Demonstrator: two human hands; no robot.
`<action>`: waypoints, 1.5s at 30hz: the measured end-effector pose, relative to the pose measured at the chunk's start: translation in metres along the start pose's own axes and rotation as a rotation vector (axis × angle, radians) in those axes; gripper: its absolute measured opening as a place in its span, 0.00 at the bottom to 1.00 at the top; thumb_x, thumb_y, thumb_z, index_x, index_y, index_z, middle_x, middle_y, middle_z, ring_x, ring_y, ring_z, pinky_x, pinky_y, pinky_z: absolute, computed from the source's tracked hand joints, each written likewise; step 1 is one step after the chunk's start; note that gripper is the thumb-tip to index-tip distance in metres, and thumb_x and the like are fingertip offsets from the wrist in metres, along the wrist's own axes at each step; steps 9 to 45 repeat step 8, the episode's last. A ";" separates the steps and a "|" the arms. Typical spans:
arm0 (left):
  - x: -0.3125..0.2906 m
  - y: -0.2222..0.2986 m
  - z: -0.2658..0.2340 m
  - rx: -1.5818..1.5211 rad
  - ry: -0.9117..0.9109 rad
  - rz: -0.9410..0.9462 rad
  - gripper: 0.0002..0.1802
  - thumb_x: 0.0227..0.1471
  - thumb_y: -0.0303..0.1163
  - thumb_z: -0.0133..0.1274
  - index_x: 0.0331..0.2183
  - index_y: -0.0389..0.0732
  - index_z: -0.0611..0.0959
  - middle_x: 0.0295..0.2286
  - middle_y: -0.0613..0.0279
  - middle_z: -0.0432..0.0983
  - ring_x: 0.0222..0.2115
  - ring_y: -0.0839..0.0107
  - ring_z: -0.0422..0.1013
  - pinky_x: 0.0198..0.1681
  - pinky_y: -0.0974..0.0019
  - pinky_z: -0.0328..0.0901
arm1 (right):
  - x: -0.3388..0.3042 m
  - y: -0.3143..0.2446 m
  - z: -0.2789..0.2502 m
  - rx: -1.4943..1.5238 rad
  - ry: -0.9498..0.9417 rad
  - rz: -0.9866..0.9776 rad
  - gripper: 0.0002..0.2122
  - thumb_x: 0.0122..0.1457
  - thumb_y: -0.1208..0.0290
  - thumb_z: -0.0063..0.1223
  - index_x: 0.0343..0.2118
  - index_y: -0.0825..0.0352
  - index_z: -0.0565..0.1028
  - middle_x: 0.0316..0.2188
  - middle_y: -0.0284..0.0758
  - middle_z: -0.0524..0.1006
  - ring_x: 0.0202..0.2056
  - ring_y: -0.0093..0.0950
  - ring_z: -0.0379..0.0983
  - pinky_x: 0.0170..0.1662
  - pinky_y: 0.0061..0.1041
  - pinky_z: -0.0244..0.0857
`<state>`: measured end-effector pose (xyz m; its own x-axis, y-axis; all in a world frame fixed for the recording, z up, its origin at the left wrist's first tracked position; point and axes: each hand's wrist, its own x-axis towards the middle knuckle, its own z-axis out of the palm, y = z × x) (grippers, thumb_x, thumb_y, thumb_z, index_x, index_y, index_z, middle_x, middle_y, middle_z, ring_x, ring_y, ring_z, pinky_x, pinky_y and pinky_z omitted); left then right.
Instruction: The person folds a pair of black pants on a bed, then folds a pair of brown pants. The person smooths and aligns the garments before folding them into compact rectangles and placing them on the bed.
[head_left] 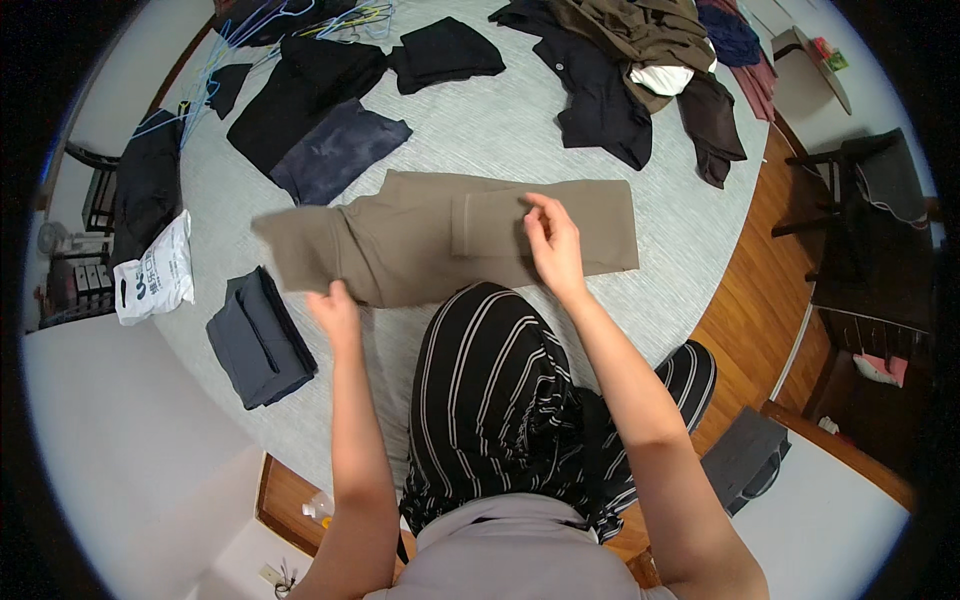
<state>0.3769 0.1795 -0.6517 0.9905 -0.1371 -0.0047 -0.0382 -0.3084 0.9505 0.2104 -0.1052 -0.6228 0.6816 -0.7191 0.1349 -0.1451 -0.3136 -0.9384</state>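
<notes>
Olive-brown trousers, folded lengthwise, lie crosswise in front of me on the pale grey bedsheet. A stitched pocket flap shows near their middle. My left hand pinches the near edge of the cloth toward the left end, where a part is folded over and blurred by motion. Over the right half, near the pocket, my right hand rests on or just above the fabric with thumb and fingers apart. Left of my left hand sits a neatly folded dark grey garment.
Black garments, a dark blue-grey cloth and blue hangers lie beyond the trousers. A clothes heap is at far right. A white plastic bag stands left. My striped knee touches the near side. A chair is right.
</notes>
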 end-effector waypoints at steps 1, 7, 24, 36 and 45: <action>-0.006 0.002 0.009 0.221 -0.105 0.142 0.28 0.43 0.14 0.43 0.50 0.30 0.70 0.51 0.45 0.66 0.51 0.56 0.65 0.56 0.58 0.57 | -0.001 0.002 -0.004 0.023 0.050 0.033 0.12 0.57 0.76 0.49 0.45 0.70 0.73 0.29 0.34 0.71 0.26 0.22 0.66 0.32 0.21 0.63; -0.039 0.014 0.084 0.892 -0.662 0.814 0.46 0.38 0.21 0.55 0.61 0.49 0.61 0.63 0.61 0.49 0.63 0.63 0.48 0.64 0.47 0.44 | -0.022 0.029 -0.030 0.058 0.107 0.154 0.11 0.59 0.75 0.48 0.45 0.67 0.74 0.32 0.31 0.72 0.31 0.19 0.67 0.37 0.19 0.63; -0.037 -0.004 0.086 0.869 -0.649 0.910 0.47 0.39 0.27 0.59 0.61 0.50 0.59 0.63 0.60 0.48 0.64 0.64 0.47 0.64 0.45 0.42 | -0.027 0.038 -0.036 0.037 0.105 0.160 0.11 0.59 0.75 0.48 0.45 0.67 0.74 0.32 0.32 0.72 0.32 0.19 0.67 0.38 0.19 0.63; -0.037 -0.004 0.086 0.869 -0.649 0.910 0.47 0.39 0.27 0.59 0.61 0.50 0.59 0.63 0.60 0.48 0.64 0.64 0.47 0.64 0.45 0.42 | -0.027 0.038 -0.036 0.037 0.105 0.160 0.11 0.59 0.75 0.48 0.45 0.67 0.74 0.32 0.32 0.72 0.32 0.19 0.67 0.38 0.19 0.63; -0.037 -0.004 0.086 0.869 -0.649 0.910 0.47 0.39 0.27 0.59 0.61 0.50 0.59 0.63 0.60 0.48 0.64 0.64 0.47 0.64 0.45 0.42 | -0.027 0.038 -0.036 0.037 0.105 0.160 0.11 0.59 0.75 0.48 0.45 0.67 0.74 0.32 0.32 0.72 0.32 0.19 0.67 0.38 0.19 0.63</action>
